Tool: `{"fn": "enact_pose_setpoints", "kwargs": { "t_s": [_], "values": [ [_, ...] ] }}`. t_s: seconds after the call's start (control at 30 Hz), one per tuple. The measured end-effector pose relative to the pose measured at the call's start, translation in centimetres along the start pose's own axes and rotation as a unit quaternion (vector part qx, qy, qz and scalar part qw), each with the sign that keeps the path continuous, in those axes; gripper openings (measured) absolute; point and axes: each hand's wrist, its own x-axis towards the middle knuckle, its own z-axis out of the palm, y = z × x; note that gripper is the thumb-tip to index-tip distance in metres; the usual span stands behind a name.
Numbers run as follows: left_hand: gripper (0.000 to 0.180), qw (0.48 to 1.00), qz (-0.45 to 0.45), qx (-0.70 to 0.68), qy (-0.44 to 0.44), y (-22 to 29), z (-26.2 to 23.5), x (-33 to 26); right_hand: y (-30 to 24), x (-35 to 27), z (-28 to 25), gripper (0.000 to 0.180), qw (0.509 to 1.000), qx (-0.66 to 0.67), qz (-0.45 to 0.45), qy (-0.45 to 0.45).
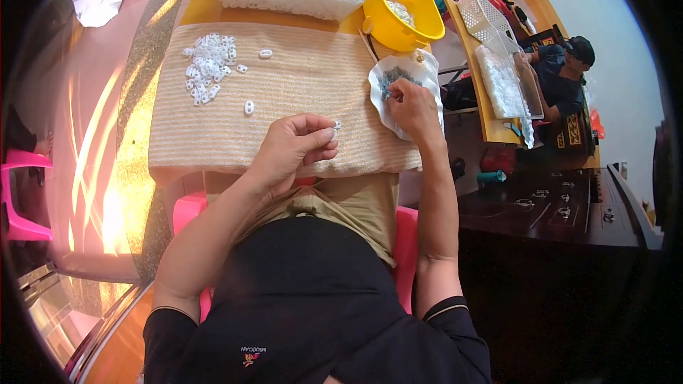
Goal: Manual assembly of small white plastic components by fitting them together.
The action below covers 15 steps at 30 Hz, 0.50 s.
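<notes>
Head view — left grip (293, 146) pinched on small white piece (337, 125).

Glossy pinkish floor (85, 99) at left, streaked with sunlight (112, 213); a pink plastic chair (28, 159) further left; dark brown panelled furniture (512, 224) at right; a pale wall (619, 0), far right.

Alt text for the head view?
A person's left hand pinches a small white piece while the right hand reaches into a white wavy-rimmed dish of small grey parts. White two-holed pieces lie piled left on striped cloth.
</notes>
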Motion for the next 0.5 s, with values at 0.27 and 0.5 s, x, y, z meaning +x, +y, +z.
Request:
{"fn": "enact_pose_setpoints", "kwargs": {
  "t_s": [0.27,0.5],
  "values": [
    [0.015,1.000,-0.005,0.003,-0.002,-0.20,-0.07,0.05,-0.76,-0.21,-0.29,0.012,0.999,0.022,-0.027,0.009],
    [0.015,1.000,-0.009,0.003,0.008,-0.22,0.03,-0.04,-0.81,-0.30,-0.62,0.011,0.998,0.045,-0.036,-0.006]
  ]
}}
